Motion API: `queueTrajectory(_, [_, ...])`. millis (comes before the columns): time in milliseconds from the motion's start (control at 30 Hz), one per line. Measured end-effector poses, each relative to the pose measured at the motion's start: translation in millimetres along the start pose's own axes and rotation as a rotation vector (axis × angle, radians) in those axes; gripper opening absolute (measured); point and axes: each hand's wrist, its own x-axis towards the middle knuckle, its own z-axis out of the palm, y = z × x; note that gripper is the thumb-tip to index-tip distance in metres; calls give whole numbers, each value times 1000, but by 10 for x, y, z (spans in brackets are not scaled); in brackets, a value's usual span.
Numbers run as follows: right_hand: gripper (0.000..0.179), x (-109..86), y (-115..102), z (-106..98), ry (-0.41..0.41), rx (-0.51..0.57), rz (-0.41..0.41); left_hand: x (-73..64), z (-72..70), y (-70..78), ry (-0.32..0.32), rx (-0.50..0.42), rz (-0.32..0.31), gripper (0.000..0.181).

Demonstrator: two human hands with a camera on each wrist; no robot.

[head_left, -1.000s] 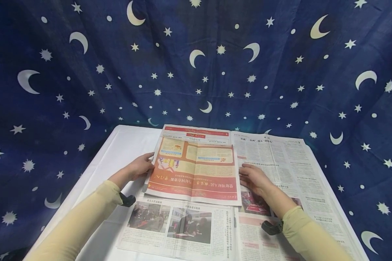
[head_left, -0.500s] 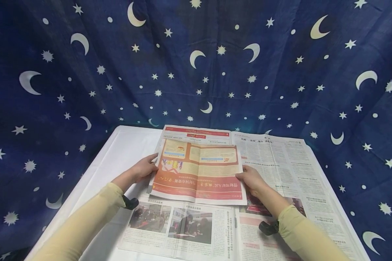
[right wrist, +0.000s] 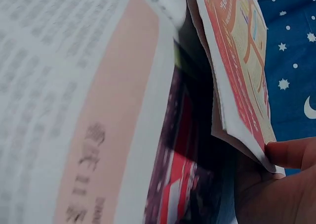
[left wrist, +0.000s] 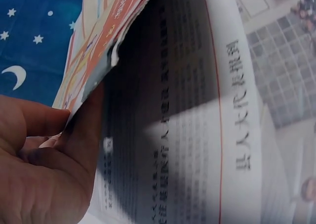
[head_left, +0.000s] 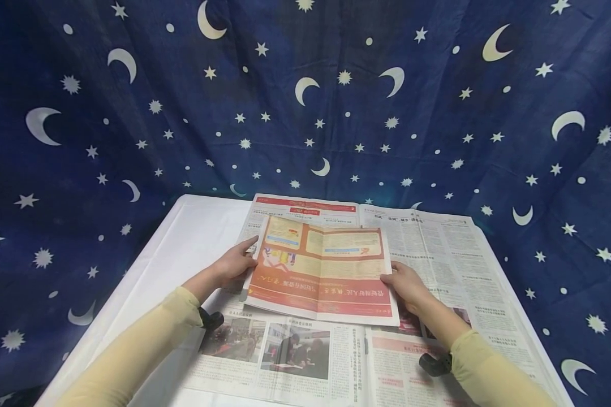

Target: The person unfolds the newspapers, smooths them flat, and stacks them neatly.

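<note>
A folded newspaper with red and orange print is held by its two side edges, raised over a larger spread newspaper. My left hand pinches its left edge; in the left wrist view the thumb lies on the printed face and the fingers reach underneath. At the opposite edge my right hand grips it, thumb on top, fingers behind, as the right wrist view shows. Several layers show along the folded newspaper's edge. The spread newspaper lies open below, its middle partly hidden.
A white table carries the papers. Behind it hangs a dark blue curtain with moons and stars. Photos are printed on the spread newspaper near the front. Dark bands sit on both wrists.
The folded newspaper has shifted right and tilted up slightly. Both hands moved right with it, and the right hand went from beside the edge to gripping it.
</note>
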Motion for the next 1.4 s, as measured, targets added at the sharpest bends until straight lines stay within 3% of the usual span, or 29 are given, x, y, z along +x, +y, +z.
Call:
queueTrajectory(600, [64, -176, 150, -268, 6, -28, 23, -19, 323, -63, -47, -107, 27, 75])
queueTrajectory(1033, [66, -302, 221, -388, 18, -118, 39, -118, 457, -51, -56, -84, 30, 77])
queueTrajectory(1167, [66, -314, 227, -398, 11, -105, 47, -119, 454, -76, -57, -69, 42, 77])
queueTrajectory(1400, [65, -295, 278, -415, -14, -51, 62, -94, 463, -112, -40, -17, 10, 78])
